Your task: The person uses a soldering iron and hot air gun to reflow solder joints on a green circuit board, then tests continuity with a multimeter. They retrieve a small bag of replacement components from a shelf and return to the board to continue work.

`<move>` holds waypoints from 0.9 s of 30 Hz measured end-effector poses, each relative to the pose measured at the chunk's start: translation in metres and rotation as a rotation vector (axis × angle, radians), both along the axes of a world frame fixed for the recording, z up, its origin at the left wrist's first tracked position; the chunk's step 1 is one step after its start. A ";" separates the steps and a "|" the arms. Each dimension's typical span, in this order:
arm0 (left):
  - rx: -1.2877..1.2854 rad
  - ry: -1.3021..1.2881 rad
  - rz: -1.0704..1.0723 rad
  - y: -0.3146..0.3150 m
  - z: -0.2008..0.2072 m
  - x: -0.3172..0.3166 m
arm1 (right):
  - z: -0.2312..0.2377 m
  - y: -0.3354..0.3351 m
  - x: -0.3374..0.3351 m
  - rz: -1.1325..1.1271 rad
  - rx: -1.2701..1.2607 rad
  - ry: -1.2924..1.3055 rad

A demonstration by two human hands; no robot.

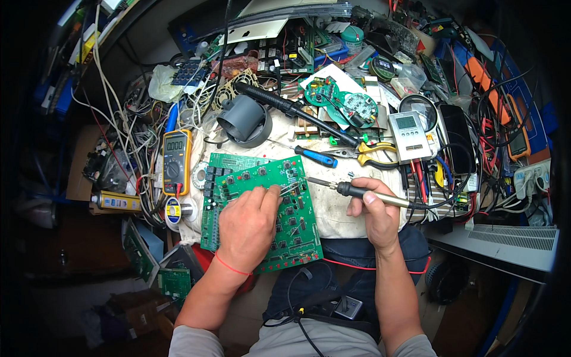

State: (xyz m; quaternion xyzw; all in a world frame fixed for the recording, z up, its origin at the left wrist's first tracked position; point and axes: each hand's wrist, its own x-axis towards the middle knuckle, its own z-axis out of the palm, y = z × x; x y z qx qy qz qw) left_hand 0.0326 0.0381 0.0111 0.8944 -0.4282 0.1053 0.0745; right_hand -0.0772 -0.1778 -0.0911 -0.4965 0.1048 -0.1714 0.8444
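Observation:
A large green circuit board (300, 238) lies tilted at the near edge of the bench, covered with small buttons, chips and relays. My left hand (248, 223) rests over its middle, fingers pinched round thin silvery tweezers (289, 189) that point right across the board. Part of the board is hidden under that hand. To the right, my right hand (377, 211) is closed round the handle of a soldering iron (351, 190). The iron's metal tip reaches left to the board's upper right edge; whether it touches cannot be told.
A yellow multimeter (176, 160) and a solder spool (173, 210) stand left of the board. Beyond it lie a grey pipe fitting (242, 119), a blue-handled screwdriver (318, 157), yellow-black pliers (377, 156) and round green boards (360, 109). A silver tester (408, 137) sits at right.

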 end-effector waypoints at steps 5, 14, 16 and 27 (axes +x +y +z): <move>-0.035 0.048 0.003 -0.003 0.004 -0.001 | 0.000 -0.001 0.000 -0.007 -0.003 0.000; -0.735 1.129 0.135 0.012 0.009 0.001 | 0.002 -0.004 -0.001 -0.046 0.055 -0.030; -0.912 1.270 0.043 0.016 0.008 0.003 | 0.002 -0.004 -0.001 -0.050 0.057 -0.038; -1.102 1.131 -0.010 0.021 -0.008 0.003 | 0.002 -0.005 -0.002 -0.066 0.104 -0.049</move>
